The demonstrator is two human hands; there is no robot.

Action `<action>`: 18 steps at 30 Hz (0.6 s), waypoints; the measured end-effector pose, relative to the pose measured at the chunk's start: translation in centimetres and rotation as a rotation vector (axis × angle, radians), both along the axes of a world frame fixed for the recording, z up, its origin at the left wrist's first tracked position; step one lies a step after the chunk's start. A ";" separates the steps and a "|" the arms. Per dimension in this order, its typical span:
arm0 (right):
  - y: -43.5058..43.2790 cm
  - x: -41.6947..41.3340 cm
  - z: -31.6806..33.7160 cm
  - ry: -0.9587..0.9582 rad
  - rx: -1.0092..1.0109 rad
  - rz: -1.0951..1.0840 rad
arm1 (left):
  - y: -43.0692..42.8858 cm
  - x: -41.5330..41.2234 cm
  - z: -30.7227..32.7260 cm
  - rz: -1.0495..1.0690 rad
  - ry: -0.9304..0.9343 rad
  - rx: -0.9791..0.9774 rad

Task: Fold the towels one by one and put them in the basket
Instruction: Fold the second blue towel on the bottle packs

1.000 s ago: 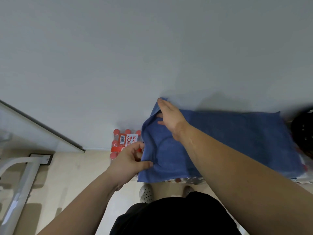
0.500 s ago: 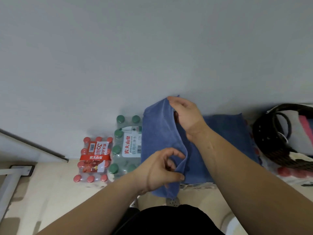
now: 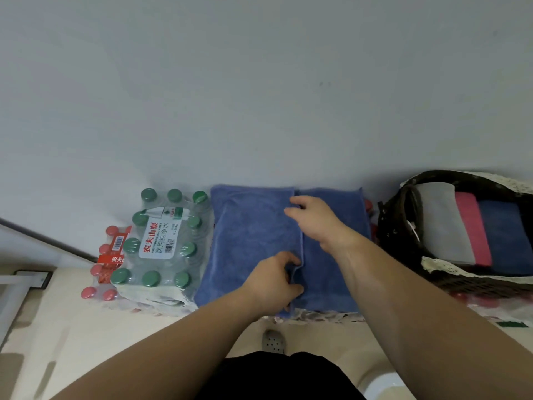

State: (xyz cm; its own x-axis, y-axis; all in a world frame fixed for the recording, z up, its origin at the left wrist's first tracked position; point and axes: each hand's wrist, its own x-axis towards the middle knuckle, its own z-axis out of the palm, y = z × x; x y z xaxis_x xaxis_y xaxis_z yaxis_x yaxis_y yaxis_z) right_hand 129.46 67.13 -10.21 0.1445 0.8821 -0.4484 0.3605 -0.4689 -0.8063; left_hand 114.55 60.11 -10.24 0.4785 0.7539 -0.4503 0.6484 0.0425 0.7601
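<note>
A blue towel (image 3: 253, 235) lies against the wall on packs of bottles, its left part folded over toward the right, with the folded edge running down its middle. My left hand (image 3: 274, 281) pinches the near end of that folded edge. At the far end of the same edge my right hand (image 3: 314, 220) holds the corner, fingers curled on the cloth. The dark wicker basket (image 3: 389, 226) stands to the right and holds folded grey, pink and dark blue towels.
A shrink-wrapped pack of green-capped water bottles (image 3: 161, 243) sits left of the towel, with a red-capped pack (image 3: 106, 264) beside it. The grey wall rises right behind. A white metal frame (image 3: 17, 287) stands at far left on the beige floor. My shoe (image 3: 272, 342) shows below.
Both hands have carried the towel's left edge across to the right and laid it flat over the rest. The view has shifted left to right, bringing the basket fully into sight.
</note>
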 end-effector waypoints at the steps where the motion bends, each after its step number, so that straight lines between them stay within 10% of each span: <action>1: 0.1 0.0 -0.1 -0.018 0.015 0.027 | -0.1 0.0 0.2 -0.004 0.013 0.015; 18: -1.0 6.2 2.7 -0.435 0.169 0.025 | -1.7 6.6 3.2 -0.150 -0.059 0.013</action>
State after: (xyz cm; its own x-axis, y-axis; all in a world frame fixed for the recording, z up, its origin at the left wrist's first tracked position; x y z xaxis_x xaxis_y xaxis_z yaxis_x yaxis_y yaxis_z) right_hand 135.62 66.12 -7.51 0.2653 0.9432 -0.2002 0.6918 -0.3308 -0.6418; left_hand 121.14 58.41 -6.99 0.6113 0.6778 -0.4086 0.6011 -0.0618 0.7967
